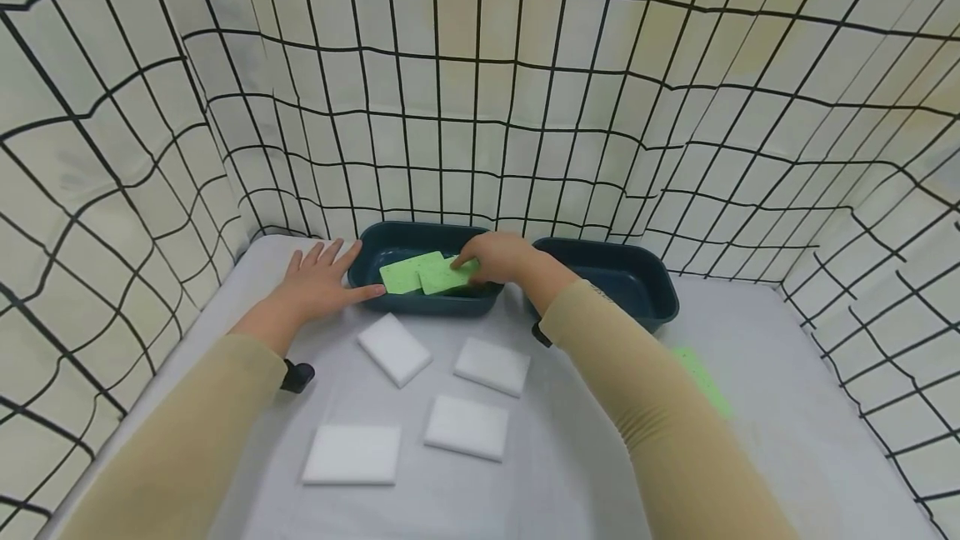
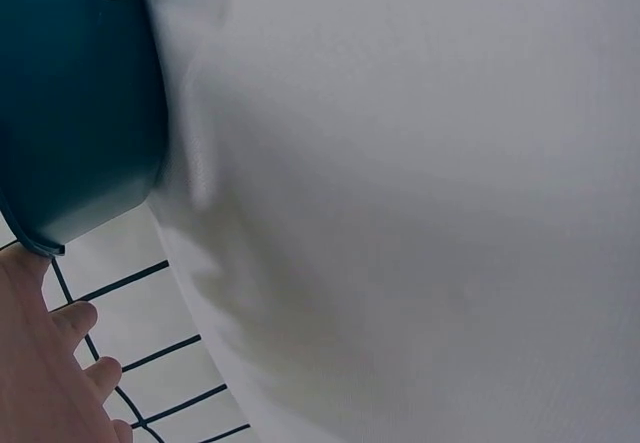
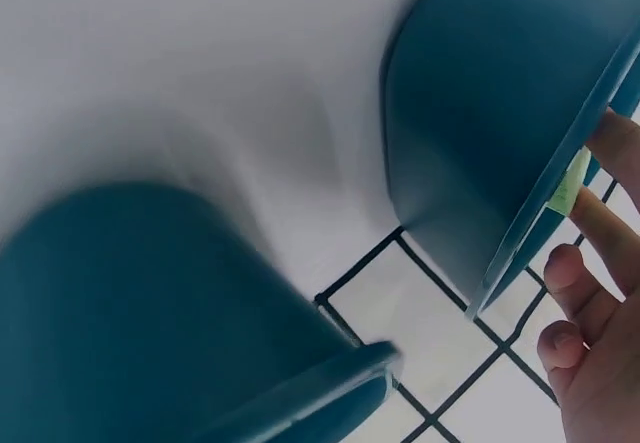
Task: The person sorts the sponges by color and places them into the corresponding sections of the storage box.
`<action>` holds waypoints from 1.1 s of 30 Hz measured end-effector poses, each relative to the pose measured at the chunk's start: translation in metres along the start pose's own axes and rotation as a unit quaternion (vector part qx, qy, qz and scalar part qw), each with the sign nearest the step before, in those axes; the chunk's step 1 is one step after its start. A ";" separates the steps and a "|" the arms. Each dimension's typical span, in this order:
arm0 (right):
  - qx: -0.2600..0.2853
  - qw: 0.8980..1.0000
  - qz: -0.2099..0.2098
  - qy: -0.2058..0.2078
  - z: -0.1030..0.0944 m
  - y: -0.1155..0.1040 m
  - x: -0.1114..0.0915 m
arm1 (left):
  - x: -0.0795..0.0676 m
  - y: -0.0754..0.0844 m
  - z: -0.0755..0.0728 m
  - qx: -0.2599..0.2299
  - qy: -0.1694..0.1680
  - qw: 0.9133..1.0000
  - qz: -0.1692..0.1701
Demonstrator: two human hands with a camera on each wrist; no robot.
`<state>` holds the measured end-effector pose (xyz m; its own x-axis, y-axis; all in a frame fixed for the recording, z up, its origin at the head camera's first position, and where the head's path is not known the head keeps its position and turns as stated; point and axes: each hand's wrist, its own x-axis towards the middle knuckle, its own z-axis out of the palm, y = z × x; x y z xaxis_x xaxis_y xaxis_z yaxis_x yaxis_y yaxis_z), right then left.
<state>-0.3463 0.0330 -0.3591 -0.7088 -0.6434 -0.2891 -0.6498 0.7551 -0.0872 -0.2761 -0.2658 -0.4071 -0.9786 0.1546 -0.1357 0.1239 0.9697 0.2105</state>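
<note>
The left hand (image 1: 318, 286) lies at the left end of a dark teal, rounded rectangular plastic tub (image 1: 442, 305), its fingers straight and spread, the thumb touching the near rim. It grips nothing; the contact looks meant to steady the tub (a light touch, I judge, rather than a clamp).

The right hand (image 1: 501, 257) reaches over that tub's right end and pinches a thin, bright green rectangular sponge sheet (image 1: 441, 277) between thumb and fingers. Holding it by its right end probably lets the rest lie flat over its neighbour, a matching green sheet (image 1: 401, 274) in the same tub, whose right edge it overlaps.

A second dark teal plastic tub (image 1: 670, 277) stands just to the right, under the right forearm, probably set there for easy reach. Four white rectangular foam pads (image 1: 394, 350) lie apart on the near side of the white-covered desk (image 1: 810, 407), spacing that would make each easy to pick up. Another green sheet (image 1: 701, 380) lies farther right, partly hidden by the sleeve.
</note>
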 end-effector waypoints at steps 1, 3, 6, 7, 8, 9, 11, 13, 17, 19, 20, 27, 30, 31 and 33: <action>0.002 1.000 -0.003 0.004 0.000 0.000 0.000 | 0.000 0.000 0.000 0.001 -0.001 1.000 0.000; 0.018 1.000 -0.006 0.008 -0.002 -0.001 -0.001 | 0.000 0.001 0.000 0.000 -0.002 1.000 0.000; 0.038 0.999 -0.005 0.007 -0.005 0.002 -0.005 | -0.001 0.001 -0.002 -0.001 -0.002 1.000 -0.001; 0.043 0.999 -0.002 0.005 -0.006 0.004 -0.006 | -0.001 0.001 -0.002 -0.001 -0.002 1.000 -0.001; 0.050 0.999 0.001 0.003 -0.007 0.005 -0.008 | -0.002 0.001 -0.002 0.000 -0.002 1.000 -0.002; 0.055 0.998 0.004 0.000 -0.008 0.007 -0.009 | -0.002 0.001 -0.003 0.000 -0.002 1.000 -0.002; 0.066 0.998 0.010 -0.009 -0.008 0.010 -0.011 | -0.002 0.001 -0.003 0.000 -0.004 1.000 -0.003; 0.073 0.997 0.021 -0.022 -0.008 0.013 -0.012 | -0.002 0.000 -0.003 -0.001 -0.007 1.000 -0.003; 0.068 0.996 0.035 -0.051 -0.007 0.016 -0.012 | -0.001 0.001 -0.003 -0.002 -0.009 1.000 -0.002; 0.061 0.996 0.038 -0.060 -0.006 0.016 -0.010 | -0.001 0.001 -0.002 -0.001 -0.009 1.000 -0.002; 0.056 0.996 0.037 -0.060 -0.005 0.016 -0.009 | -0.001 0.001 -0.002 -0.002 -0.009 1.000 -0.002; 0.028 0.999 0.030 -0.030 0.000 0.010 -0.006 | 0.000 0.002 -0.002 -0.003 -0.008 1.000 -0.004; 0.033 0.999 0.023 -0.015 0.001 0.010 -0.007 | 0.001 0.001 -0.001 -0.001 -0.006 1.000 -0.004; 0.039 0.999 0.023 -0.012 0.001 0.011 -0.008 | 0.001 0.001 -0.001 -0.002 -0.006 1.000 -0.004; 0.058 0.998 0.022 -0.011 0.000 0.013 -0.009 | 0.000 0.001 -0.001 -0.002 -0.007 1.000 -0.003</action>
<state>-0.3486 0.0484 -0.3580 -0.7294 -0.6071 -0.3153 -0.5808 0.7931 -0.1835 -0.2766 -0.2654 -0.4059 -0.9770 0.1506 -0.1508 0.1164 0.9699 0.2141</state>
